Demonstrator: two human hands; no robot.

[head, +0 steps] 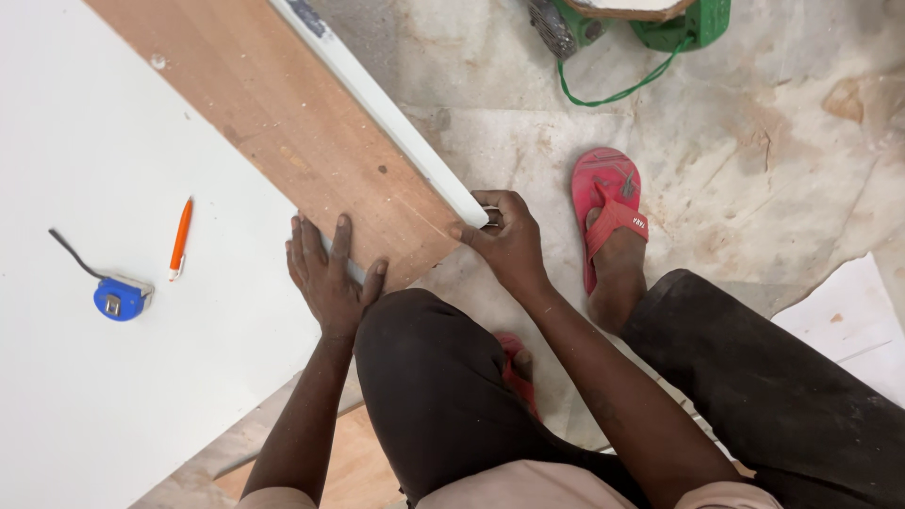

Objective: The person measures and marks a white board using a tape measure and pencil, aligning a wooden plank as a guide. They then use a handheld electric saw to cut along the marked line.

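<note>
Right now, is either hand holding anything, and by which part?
Right hand pinches the near end of the white edge strip at the board's corner. Left hand holds nothing; it lies flat on the board's end.

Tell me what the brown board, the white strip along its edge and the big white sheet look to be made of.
Brown board: likely plywood or raw wood, matte, with visible grain and dark specks. White strip: probably plastic or laminate edging, smooth and slightly glossy; the right hand grips its end. White sheet: seemingly laminated board, uniform and smooth, under the left hand.
</note>
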